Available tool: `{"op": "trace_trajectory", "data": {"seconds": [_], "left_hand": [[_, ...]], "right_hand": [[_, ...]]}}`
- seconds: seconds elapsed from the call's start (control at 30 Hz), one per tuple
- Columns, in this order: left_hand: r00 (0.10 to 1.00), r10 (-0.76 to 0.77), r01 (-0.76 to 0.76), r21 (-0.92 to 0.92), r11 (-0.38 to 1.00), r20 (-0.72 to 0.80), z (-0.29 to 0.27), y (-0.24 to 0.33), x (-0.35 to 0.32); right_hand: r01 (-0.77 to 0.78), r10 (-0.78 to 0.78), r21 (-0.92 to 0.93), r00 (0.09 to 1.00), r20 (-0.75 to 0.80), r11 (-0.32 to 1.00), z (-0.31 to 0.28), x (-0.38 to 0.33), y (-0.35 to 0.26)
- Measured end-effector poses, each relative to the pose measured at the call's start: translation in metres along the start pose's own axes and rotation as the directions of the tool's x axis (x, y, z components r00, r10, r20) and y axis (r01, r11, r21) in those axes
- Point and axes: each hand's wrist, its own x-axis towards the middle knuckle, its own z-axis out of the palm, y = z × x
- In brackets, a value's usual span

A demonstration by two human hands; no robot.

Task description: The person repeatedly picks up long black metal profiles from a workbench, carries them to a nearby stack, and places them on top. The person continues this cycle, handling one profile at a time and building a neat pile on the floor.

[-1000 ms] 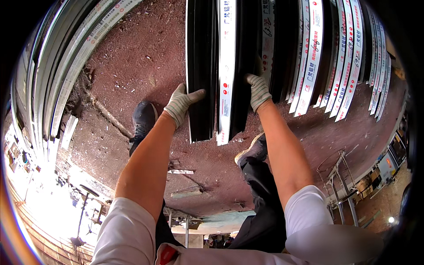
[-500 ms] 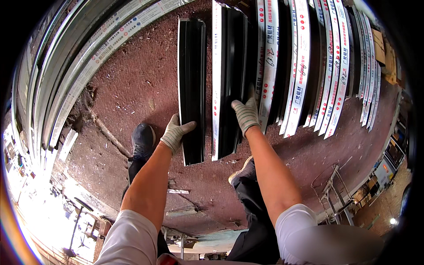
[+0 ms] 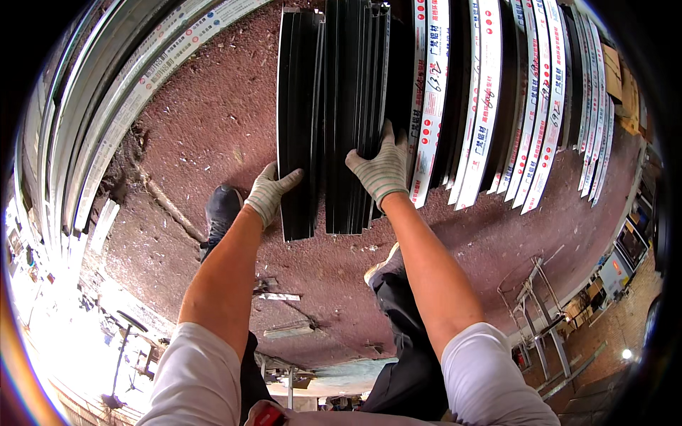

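Observation:
Two dark lengths of aluminium profile lie side by side before me, running away from me. My left hand [image 3: 268, 192], in a striped knit glove, grips the left black profile [image 3: 298, 128] near its near end, thumb on top and fingers at its outer edge. In a matching glove, my right hand [image 3: 382, 167] holds the right black profile [image 3: 344, 106] by its right side, thumb over its ridged face; some of its fingers are hidden. A narrow gap parts the near ends of the two pieces.
Several profiles with white printed film [image 3: 433, 92] stand in rows to the right. Long curved-looking profiles [image 3: 142, 106] line the left side. My shoes [image 3: 224, 209] rest on the reddish floor [image 3: 206, 128]. A metal frame stand [image 3: 536, 312] is at lower right.
The right profile has turned, so its white-filmed edge is hidden and ridged black faces show. Both profiles and both hands have shifted slightly left and away from me.

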Motion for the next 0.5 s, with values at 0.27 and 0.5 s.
{"op": "trace_trajectory", "data": {"seconds": [0.27,0.5], "left_hand": [[0.973,0.160,-0.051,0.526,0.849,-0.164,0.009,-0.004,0.010],[0.930,0.283,-0.054,0.676,0.735,-0.234,0.008,-0.018,0.021]], "right_hand": [[-0.027,0.027,-0.011,1.000,0.010,1.000,0.001,-0.001,0.001],[-0.079,0.081,-0.047,0.995,0.050,0.996,0.002,-0.003,-0.006]]}}
